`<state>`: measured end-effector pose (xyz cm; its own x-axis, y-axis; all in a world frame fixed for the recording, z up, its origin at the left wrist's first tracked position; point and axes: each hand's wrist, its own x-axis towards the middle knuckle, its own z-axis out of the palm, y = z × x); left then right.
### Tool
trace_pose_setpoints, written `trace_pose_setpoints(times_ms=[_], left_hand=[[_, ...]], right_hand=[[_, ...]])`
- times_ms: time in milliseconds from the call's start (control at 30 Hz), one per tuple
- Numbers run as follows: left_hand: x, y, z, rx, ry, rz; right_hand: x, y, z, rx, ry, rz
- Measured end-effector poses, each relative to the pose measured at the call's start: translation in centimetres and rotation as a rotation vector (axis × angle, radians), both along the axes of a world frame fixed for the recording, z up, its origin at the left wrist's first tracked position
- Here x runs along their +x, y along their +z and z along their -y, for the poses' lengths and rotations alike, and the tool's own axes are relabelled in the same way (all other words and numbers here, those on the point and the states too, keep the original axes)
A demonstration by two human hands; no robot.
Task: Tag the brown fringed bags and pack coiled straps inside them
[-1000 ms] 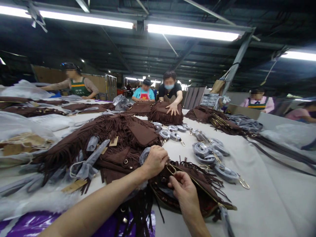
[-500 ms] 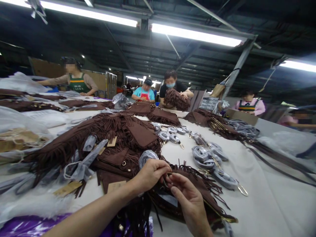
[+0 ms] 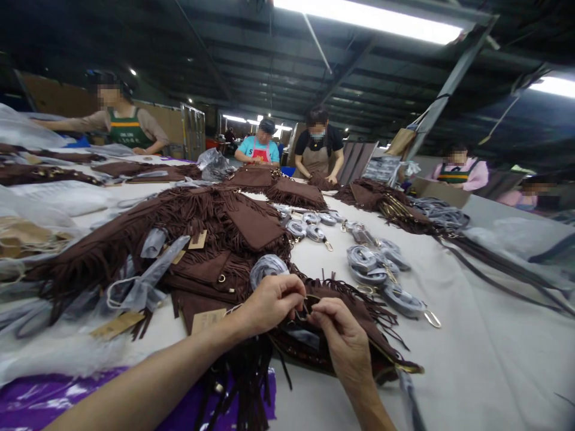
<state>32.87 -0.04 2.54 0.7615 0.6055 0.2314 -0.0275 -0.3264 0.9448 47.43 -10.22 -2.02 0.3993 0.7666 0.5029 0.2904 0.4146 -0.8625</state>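
Note:
A brown fringed bag (image 3: 354,305) lies in front of me with its zipped edge gaping. Above its opening my left hand (image 3: 281,302) is closed, fingertips pinched on a small thin piece that looks like a metal ring or cord. My right hand (image 3: 339,329) is pinched at the other side of the same small piece, a short gap from the left. What exactly the fingertips hold is too small to name. A wrapped strap coil (image 3: 268,269) sits just behind my left hand. Brown bags with fringe (image 3: 254,224) are piled to the left.
Wrapped strap coils with gold clips (image 3: 366,263) lie to the right. Paper tags (image 3: 209,320), clear plastic wraps (image 3: 153,275) and a purple bag (image 3: 58,398) are at left. Across the table, several people work, one in a brown apron (image 3: 315,160). Long dark straps (image 3: 503,278) trail right.
My right fingers have closed into a pinch, and the small piece between my hands shows more. The person in the brown apron has lowered a fringed bag to the table. The view has tilted down.

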Motion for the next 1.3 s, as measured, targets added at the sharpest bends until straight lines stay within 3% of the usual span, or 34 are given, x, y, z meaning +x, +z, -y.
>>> trace_pose_setpoints(times_ms=[200,600,800,1067,1300], left_hand=[[0.3,0.2,1.1,0.229,0.081,-0.082],[0.7,-0.1,1.5,0.181,0.154,-0.103],[0.8,-0.2,1.6,0.191,0.177,-0.106],[1.1,-0.8,2.2,0.275,0.259,-0.149],[1.0,-0.6,2.6,0.355,0.279,-0.221]], right_hand=[[-0.2,-0.7,-0.1,-0.09,0.015,-0.246],[-0.8,-0.7,-0.3,-0.096,0.036,-0.335],[-1.2,-0.5,-0.4,-0.069,-0.026,-0.215],[-1.3,-0.6,-0.2,-0.017,-0.182,0.159],[-1.1,-0.4,0.1,0.123,-0.266,0.422]])
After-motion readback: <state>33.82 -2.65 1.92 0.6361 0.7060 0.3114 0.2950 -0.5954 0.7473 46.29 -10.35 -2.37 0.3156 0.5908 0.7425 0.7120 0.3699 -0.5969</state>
